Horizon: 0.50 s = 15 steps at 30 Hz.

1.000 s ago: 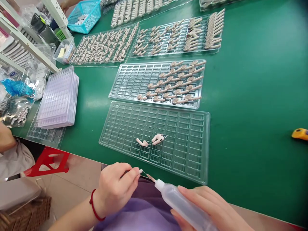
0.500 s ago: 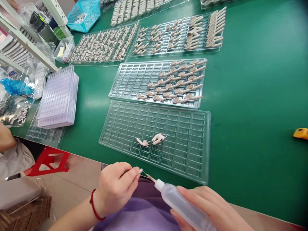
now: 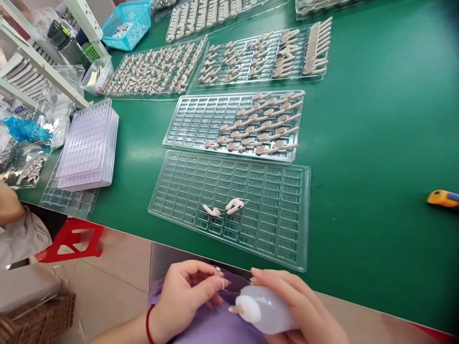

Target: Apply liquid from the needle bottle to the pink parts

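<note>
Currently, both my hands low at near edge of surface (image 3: 376,143), over purple garment. Right hand (image 3: 304,306) wrapped around squeeze bottle (image 3: 263,310), nozzle toward left hand (image 3: 186,296). Left fingertips pinched on small pale part (image 3: 218,272); detail too small to read. Nearest clear tray (image 3: 279,239): two earbud shells (image 3: 224,208) placed, remaining pockets vacant. Next tray (image 3: 193,124): partly loaded, right half. Far trays (image 3: 154,71): full. Judgement: early in batch, most shells outstanding.
</note>
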Available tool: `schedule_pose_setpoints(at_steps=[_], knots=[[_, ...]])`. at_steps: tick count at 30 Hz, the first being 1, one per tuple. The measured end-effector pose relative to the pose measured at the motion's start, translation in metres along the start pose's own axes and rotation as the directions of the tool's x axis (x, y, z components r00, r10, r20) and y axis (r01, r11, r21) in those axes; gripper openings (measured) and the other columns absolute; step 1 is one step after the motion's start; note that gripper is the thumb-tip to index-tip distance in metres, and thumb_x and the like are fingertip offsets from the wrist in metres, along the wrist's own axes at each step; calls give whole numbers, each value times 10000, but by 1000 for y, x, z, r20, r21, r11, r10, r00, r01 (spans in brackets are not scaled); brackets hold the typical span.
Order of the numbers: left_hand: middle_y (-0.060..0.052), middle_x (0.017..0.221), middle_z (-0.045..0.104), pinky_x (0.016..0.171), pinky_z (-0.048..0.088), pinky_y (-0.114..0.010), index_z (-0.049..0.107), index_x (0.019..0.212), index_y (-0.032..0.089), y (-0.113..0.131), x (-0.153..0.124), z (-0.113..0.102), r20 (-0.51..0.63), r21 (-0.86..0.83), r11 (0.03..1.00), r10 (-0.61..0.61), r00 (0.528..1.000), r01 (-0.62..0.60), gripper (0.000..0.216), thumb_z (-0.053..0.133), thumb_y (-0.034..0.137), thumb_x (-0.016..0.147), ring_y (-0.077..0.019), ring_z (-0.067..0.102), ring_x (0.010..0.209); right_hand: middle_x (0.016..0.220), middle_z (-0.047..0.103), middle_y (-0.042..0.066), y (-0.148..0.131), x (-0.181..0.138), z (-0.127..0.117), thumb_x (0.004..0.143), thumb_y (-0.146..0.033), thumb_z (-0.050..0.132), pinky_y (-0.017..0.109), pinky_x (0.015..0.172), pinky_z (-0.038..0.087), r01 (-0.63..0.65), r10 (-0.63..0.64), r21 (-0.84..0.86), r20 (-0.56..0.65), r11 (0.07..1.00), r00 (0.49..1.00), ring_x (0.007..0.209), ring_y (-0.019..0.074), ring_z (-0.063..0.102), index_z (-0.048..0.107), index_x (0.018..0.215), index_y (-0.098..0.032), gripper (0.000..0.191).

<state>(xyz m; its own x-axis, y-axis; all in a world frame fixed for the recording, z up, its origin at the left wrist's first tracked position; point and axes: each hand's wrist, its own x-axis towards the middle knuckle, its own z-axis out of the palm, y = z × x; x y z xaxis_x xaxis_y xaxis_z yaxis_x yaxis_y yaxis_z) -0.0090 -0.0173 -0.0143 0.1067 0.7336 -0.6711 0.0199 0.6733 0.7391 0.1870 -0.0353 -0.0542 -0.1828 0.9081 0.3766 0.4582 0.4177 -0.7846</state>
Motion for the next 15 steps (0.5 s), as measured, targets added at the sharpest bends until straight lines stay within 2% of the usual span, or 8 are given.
schedule_pose_setpoints(at_steps=[2, 5, 10, 15], knots=[[-72, 724, 749, 449, 464, -178, 718, 762, 124, -5, 4, 4, 38, -177, 977, -113, 993, 118, 381, 831, 474, 661, -91, 597, 483, 922, 642, 85, -2, 9, 6, 848, -27, 500, 254, 687, 546, 88, -89, -24, -45, 996, 995, 791, 164, 652, 572, 1170, -164, 357], [-33, 624, 713, 417, 413, -147, 704, 706, 118, -11, 9, 7, 41, -275, 953, -117, 992, 123, 381, 857, 460, 636, -55, 542, 438, 852, 632, 69, -3, 18, 12, 827, 1, 513, 276, 684, 527, 176, -182, -67, -100, 982, 978, 763, 158, 604, 612, 1024, -157, 271], [23, 496, 620, 341, 323, -142, 682, 658, 122, -12, 12, 12, 47, -369, 917, -145, 988, 152, 403, 885, 462, 581, -23, 408, 352, 853, 641, 61, -2, 19, 15, 840, -17, 528, 311, 712, 511, 170, -187, -132, -128, 977, 974, 779, 166, 593, 626, 975, -174, 229], [23, 468, 597, 315, 263, -144, 687, 631, 111, -7, 13, 15, 16, -361, 922, -143, 990, 139, 414, 890, 466, 564, -15, 356, 341, 862, 648, 63, 0, 14, 20, 840, -19, 541, 321, 720, 511, 144, -166, -145, -153, 979, 974, 791, 170, 599, 631, 970, -179, 226]])
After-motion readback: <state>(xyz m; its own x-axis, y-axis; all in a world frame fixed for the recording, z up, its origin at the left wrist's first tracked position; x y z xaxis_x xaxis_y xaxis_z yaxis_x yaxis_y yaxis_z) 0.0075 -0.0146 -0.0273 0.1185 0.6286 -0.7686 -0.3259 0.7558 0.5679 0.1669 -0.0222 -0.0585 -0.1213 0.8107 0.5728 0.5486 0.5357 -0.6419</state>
